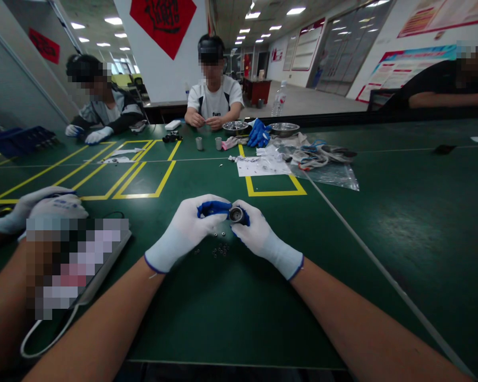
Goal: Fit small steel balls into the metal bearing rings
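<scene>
My right hand (258, 231), in a white glove with blue palm coating, is wrapped round a small grey metal cup-like cylinder (236, 214). Its open end faces me, and a darker inside shows. To the left of it, my left hand (195, 223), gloved the same way, has its fingers bent with the tips at the cylinder's left edge. Whether those fingertips pinch some small part, I cannot make out. On the green table (231, 307) just below both hands lie several tiny ring-like metal pieces (222, 249), some bunched together and a few apart.
A co-worker's gloved hands (56, 209) rest at the left, beside a phone-like device (103, 265) with a white cable. Ahead lie a white sheet (263, 165), gloves (258, 133), a plastic bag (338, 178), two grey cups (199, 143) and metal bowls (284, 129). Other people sit across.
</scene>
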The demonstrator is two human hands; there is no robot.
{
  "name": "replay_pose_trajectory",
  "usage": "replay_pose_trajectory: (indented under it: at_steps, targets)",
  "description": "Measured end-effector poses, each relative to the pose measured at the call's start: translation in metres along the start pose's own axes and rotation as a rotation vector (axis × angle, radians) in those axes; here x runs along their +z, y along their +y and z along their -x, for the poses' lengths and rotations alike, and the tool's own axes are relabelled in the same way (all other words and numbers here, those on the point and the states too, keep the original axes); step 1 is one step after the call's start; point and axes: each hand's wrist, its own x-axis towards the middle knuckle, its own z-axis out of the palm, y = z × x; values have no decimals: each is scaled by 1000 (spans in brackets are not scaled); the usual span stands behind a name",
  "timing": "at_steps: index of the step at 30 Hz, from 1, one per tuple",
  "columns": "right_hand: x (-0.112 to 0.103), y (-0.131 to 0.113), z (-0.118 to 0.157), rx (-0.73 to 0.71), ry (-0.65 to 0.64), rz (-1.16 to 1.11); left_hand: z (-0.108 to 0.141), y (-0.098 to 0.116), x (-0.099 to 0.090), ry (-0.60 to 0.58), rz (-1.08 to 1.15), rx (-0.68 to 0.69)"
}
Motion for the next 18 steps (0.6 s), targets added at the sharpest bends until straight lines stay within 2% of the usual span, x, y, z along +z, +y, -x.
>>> replay_pose_trajectory:
  at_steps: [4, 6, 11, 18]
  targets:
    - [-1, -4, 1, 38, -53, 41, 2, 2, 2, -17, -148, 124]
    - [-1, -5, 1, 42, -65, 61, 2, 3, 4, -41, -188, 124]
    - [0, -6, 1, 30, -94, 102, 0, 6, 6, -94, -121, 48]
    - [2, -7, 2, 28, -104, 157, 0, 17, 8, -87, -123, -169]
